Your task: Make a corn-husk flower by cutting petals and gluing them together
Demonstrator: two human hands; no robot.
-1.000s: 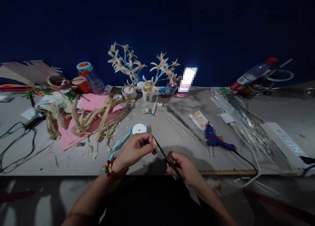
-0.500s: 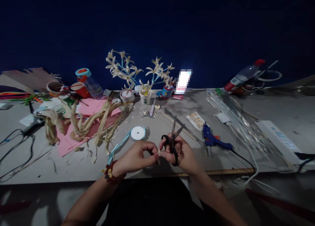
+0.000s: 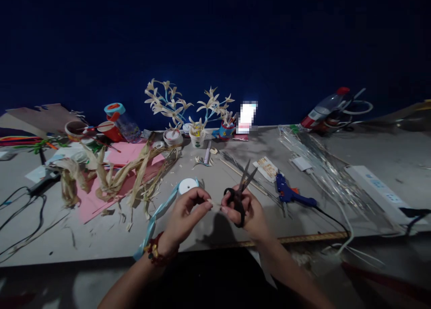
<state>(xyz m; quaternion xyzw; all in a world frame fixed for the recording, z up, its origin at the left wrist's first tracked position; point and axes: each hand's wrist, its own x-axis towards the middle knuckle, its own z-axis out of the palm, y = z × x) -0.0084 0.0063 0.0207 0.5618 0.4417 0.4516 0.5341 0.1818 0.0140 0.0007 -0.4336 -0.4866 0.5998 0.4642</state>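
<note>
Between my hands, above the table's front edge, stretches a small pale strip (image 3: pixel 216 204) that looks like corn husk. My left hand (image 3: pixel 188 215) pinches one end of it between thumb and forefinger. Black-handled scissors (image 3: pixel 239 194) hang on the fingers of my right hand (image 3: pixel 251 215), blades parted and pointing away from me. The thumb and forefinger of that hand meet the strip's other end. Just beyond my left hand lies a white spool (image 3: pixel 187 184) with light blue ribbon (image 3: pixel 158 215) trailing toward my wrist.
Dried corn husks (image 3: pixel 111 174) lie over pink paper (image 3: pixel 87 206) on the left. Husk flowers on blue stems (image 3: pixel 168 102) stand in cups at the back. To the right are a blue glue gun (image 3: pixel 291 193), wires (image 3: pixel 319 161), a power strip (image 3: pixel 377 188) and a ruler (image 3: pixel 296 238).
My hands have drawn slightly apart, exposing more of the pale strip between them. The scissors have tilted a little to the right. The whole view has shifted slightly.
</note>
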